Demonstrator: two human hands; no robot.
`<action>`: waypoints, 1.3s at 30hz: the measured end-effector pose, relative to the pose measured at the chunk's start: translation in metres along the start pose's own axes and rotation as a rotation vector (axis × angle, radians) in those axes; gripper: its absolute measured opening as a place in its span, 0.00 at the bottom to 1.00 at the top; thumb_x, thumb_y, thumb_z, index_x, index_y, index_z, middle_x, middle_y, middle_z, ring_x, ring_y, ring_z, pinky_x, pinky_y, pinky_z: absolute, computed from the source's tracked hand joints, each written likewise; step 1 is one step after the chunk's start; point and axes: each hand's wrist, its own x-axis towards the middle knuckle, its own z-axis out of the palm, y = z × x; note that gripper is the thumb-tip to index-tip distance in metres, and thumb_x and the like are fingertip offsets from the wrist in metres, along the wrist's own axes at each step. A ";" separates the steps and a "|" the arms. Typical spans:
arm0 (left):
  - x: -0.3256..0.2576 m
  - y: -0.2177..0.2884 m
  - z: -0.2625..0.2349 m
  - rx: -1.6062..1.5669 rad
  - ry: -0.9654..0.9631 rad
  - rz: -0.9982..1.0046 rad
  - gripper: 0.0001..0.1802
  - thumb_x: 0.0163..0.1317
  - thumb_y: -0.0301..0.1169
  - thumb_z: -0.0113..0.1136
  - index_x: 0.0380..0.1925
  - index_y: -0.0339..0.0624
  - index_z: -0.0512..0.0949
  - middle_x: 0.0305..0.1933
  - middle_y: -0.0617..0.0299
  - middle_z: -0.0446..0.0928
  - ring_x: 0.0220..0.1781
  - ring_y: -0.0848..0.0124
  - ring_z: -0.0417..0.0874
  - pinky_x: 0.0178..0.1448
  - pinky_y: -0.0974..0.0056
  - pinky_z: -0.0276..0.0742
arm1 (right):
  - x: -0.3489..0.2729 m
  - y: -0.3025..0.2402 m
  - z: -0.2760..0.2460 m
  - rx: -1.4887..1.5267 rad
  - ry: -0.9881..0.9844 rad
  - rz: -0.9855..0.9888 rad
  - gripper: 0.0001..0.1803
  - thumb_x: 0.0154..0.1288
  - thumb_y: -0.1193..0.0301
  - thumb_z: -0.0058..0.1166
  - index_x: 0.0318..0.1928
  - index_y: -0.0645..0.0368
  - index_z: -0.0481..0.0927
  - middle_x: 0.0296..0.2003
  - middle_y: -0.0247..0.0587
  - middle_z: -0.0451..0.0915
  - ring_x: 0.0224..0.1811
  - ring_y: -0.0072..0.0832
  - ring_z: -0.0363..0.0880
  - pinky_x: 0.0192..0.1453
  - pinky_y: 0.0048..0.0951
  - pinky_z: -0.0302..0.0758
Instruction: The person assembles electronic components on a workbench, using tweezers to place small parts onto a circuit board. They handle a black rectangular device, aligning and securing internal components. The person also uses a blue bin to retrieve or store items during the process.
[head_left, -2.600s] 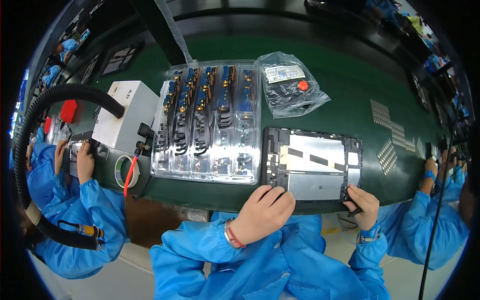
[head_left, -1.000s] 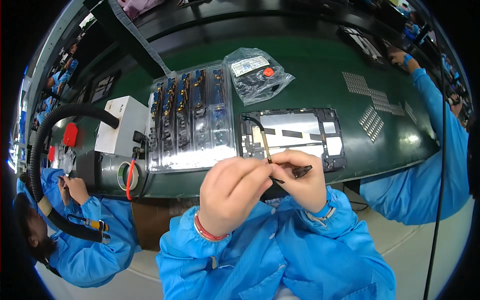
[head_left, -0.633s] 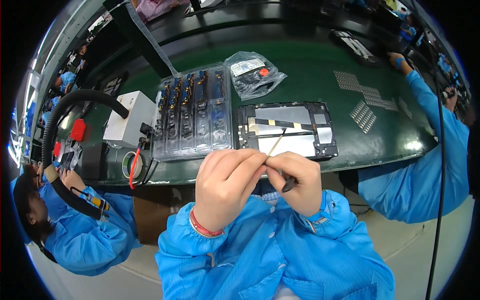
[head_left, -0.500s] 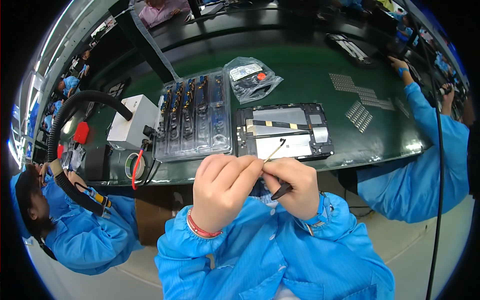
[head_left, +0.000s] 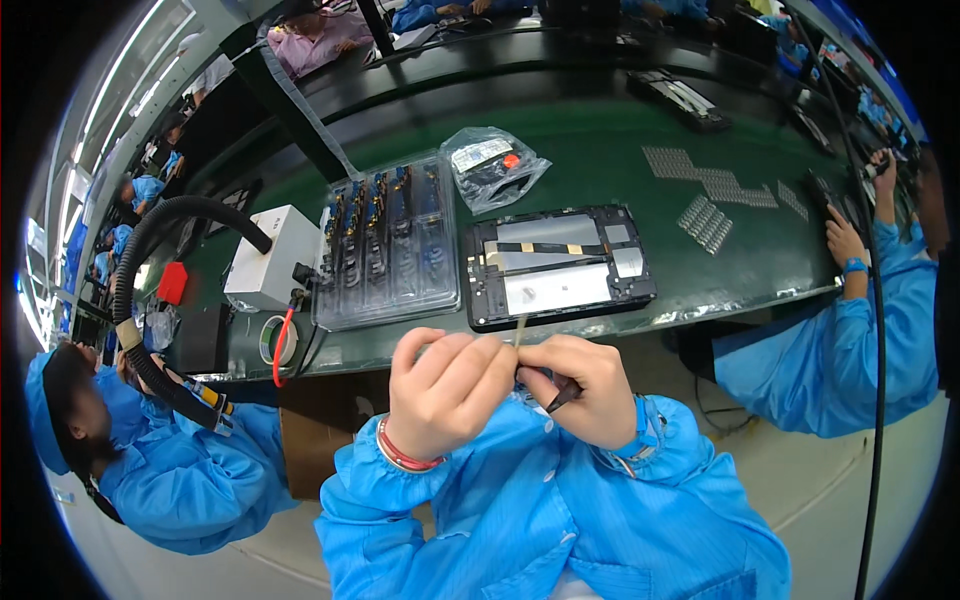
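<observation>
Both of my hands are raised in front of the bench edge, fingertips meeting. My left hand [head_left: 440, 388] is closed in a pinch at the base of a thin pale strip [head_left: 521, 329], which points up from between the fingertips and looks blurred. Closed as well, my right hand [head_left: 588, 388] pinches at the same spot. A dark tapered tool [head_left: 564, 396], perhaps tweezers, is tucked in its fingers, pointing down and left. Just beyond lies an opened tablet [head_left: 560, 262], with silver panels and a dark ribbon striped with yellow. What the fingertips press between them is hidden.
Left of the tablet stands a clear tray [head_left: 390, 312] of small parts. A plastic bag [head_left: 495, 170] lies behind. Farther left are a white box [head_left: 272, 258] with a black hose and a tape roll [head_left: 277, 340]. Metal part sheets [head_left: 708, 222] lie right. Co-workers sit on both sides.
The thin strip, earlier leaning right with a dark curled tip, now shows shorter and more upright. My hands stay together, slightly lower. The right co-worker's hand has come down nearer the bench edge.
</observation>
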 end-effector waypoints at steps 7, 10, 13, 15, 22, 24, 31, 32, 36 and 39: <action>-0.039 -0.026 -0.020 0.128 0.200 -0.541 0.10 0.37 0.16 0.56 0.24 0.38 0.75 0.27 0.59 0.75 0.27 0.63 0.74 0.33 0.62 0.68 | 0.008 0.016 0.002 0.049 -0.078 0.039 0.12 0.49 0.80 0.54 0.38 0.62 0.78 0.25 0.44 0.75 0.25 0.36 0.75 0.28 0.30 0.70; -0.093 -0.031 -0.026 0.183 0.208 -0.954 0.06 0.44 0.17 0.54 0.24 0.37 0.74 0.25 0.58 0.73 0.26 0.62 0.74 0.32 0.61 0.69 | 0.013 0.030 0.004 0.079 -0.010 0.060 0.13 0.48 0.82 0.55 0.37 0.62 0.79 0.20 0.37 0.74 0.17 0.19 0.66 0.19 0.20 0.61; -0.163 -0.032 -0.022 0.367 -0.161 -1.226 0.03 0.51 0.24 0.53 0.26 0.38 0.76 0.27 0.55 0.74 0.28 0.60 0.75 0.32 0.60 0.70 | 0.016 0.038 0.007 0.157 -0.018 0.190 0.12 0.49 0.81 0.55 0.37 0.61 0.79 0.24 0.40 0.77 0.19 0.21 0.70 0.22 0.22 0.65; -0.212 -0.034 -0.014 0.479 -0.474 -1.261 0.08 0.54 0.31 0.53 0.28 0.40 0.78 0.29 0.52 0.77 0.30 0.56 0.78 0.32 0.58 0.72 | 0.019 0.042 0.006 0.177 -0.052 0.267 0.10 0.50 0.79 0.56 0.37 0.61 0.79 0.26 0.41 0.79 0.21 0.20 0.74 0.23 0.21 0.69; -0.174 -0.043 -0.011 0.367 -0.615 -1.499 0.07 0.52 0.28 0.57 0.29 0.38 0.80 0.25 0.51 0.78 0.28 0.60 0.80 0.33 0.63 0.75 | 0.037 0.053 0.016 0.288 -0.161 0.299 0.08 0.51 0.78 0.57 0.34 0.63 0.79 0.27 0.41 0.80 0.26 0.23 0.80 0.25 0.19 0.74; -0.146 -0.045 -0.006 0.034 -0.299 -1.256 0.09 0.52 0.25 0.56 0.33 0.34 0.78 0.28 0.51 0.79 0.30 0.65 0.81 0.31 0.69 0.74 | 0.042 0.053 0.019 0.320 -0.211 0.318 0.08 0.50 0.77 0.57 0.33 0.63 0.79 0.27 0.40 0.80 0.26 0.23 0.80 0.26 0.19 0.74; -0.047 -0.043 0.042 -0.456 0.066 -0.780 0.17 0.46 0.13 0.55 0.39 0.29 0.74 0.35 0.49 0.78 0.32 0.67 0.81 0.34 0.71 0.75 | 0.046 0.065 0.034 0.377 -0.415 0.332 0.09 0.49 0.73 0.59 0.32 0.61 0.78 0.22 0.41 0.78 0.20 0.27 0.76 0.23 0.24 0.69; -0.044 -0.046 0.047 -0.372 0.063 -0.704 0.14 0.45 0.12 0.56 0.35 0.30 0.76 0.31 0.50 0.79 0.30 0.68 0.81 0.34 0.71 0.75 | 0.046 0.068 0.034 0.366 -0.426 0.348 0.09 0.49 0.73 0.59 0.33 0.61 0.78 0.22 0.40 0.78 0.20 0.28 0.76 0.23 0.24 0.69; -0.032 -0.044 0.055 -0.421 0.094 -0.780 0.11 0.41 0.12 0.58 0.28 0.31 0.77 0.26 0.53 0.78 0.28 0.69 0.80 0.34 0.71 0.75 | 0.046 0.077 0.031 0.390 -0.427 0.301 0.11 0.49 0.71 0.59 0.35 0.59 0.79 0.26 0.39 0.79 0.22 0.31 0.76 0.26 0.25 0.72; -0.030 -0.045 0.055 -0.405 0.064 -0.710 0.13 0.38 0.13 0.60 0.28 0.32 0.78 0.26 0.54 0.79 0.28 0.67 0.81 0.33 0.70 0.76 | 0.061 0.063 0.023 0.347 -0.181 0.316 0.13 0.47 0.73 0.60 0.36 0.59 0.79 0.29 0.39 0.79 0.26 0.33 0.77 0.28 0.25 0.74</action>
